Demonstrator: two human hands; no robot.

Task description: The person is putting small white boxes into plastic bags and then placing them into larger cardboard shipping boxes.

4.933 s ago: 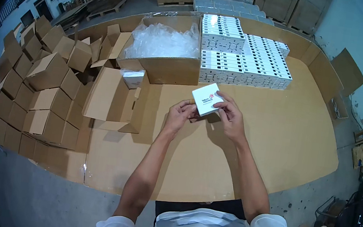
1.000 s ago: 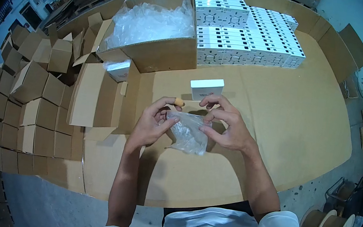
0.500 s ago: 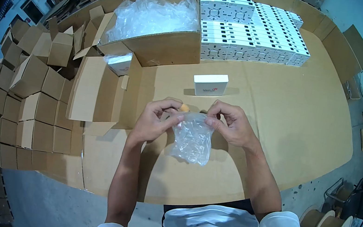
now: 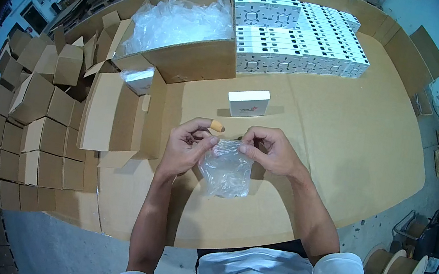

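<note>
We held a small clear plastic bag [image 4: 226, 171] over the cardboard-covered table [image 4: 341, 155], just in front of our chest. Left hand [image 4: 187, 146] pinched the bag's top edge at one corner, its index finger capped by an orange finger cot [image 4: 216, 127]; right hand [image 4: 271, 150] pinched the opposite corner. The bag hung crumpled and looked empty. A small white box [image 4: 248, 103] lay flat just beyond the hands, apart from them. We judged the step to be opening the bag's mouth. The next move would call for parting the two film layers, then one hand freed for the white box.
</note>
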